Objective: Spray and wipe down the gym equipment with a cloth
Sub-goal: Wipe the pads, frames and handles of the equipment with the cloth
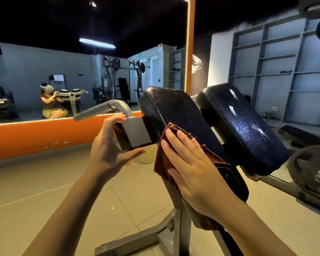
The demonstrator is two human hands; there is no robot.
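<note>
Looks like we're mid-wipe here, right hand (190, 163) flat and open pressing the brown cloth (175, 156) on the near-left pad (177, 111), left hand (109, 145) loosely gripping the metal bracket (135, 132), while the right pad (242, 122) has spray streaks waiting.
</note>
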